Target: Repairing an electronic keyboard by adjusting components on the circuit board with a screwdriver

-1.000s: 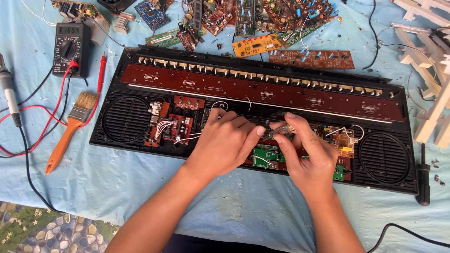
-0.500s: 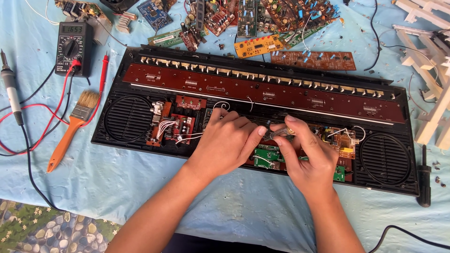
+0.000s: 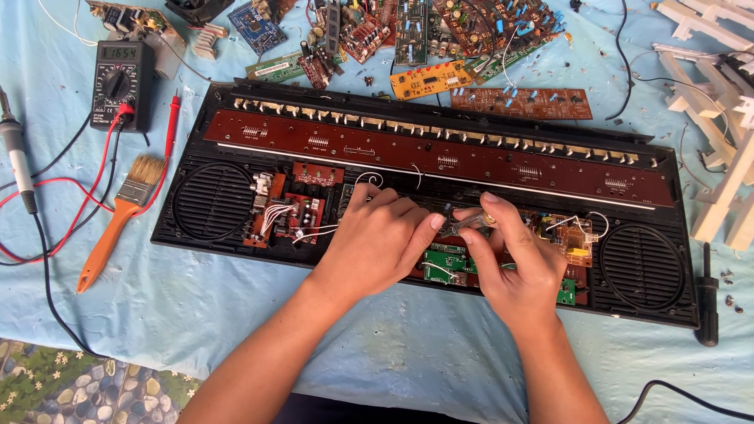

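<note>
An opened black electronic keyboard case (image 3: 236,251) lies on a blue cloth, with a long brown circuit board (image 3: 440,153) across its top and a round speaker grille at each end. My left hand (image 3: 377,239) rests curled over the small boards in the middle, its thumb against a small clear piece (image 3: 465,227). My right hand (image 3: 514,267) pinches that piece from the right, just above a green board (image 3: 444,263). A red board with white wires (image 3: 294,212) sits left of my left hand. What lies under my palms is hidden.
A black multimeter (image 3: 122,82) with red probe (image 3: 171,126), an orange-handled paintbrush (image 3: 118,224) and a soldering iron (image 3: 17,165) lie to the left. Several loose circuit boards (image 3: 428,78) sit behind the case. White key strips (image 3: 722,157) and a black screwdriver (image 3: 708,298) are to the right.
Both hands have stayed over the middle of the case, the fingers shifting slightly around the clear piece. The view has moved a little.
</note>
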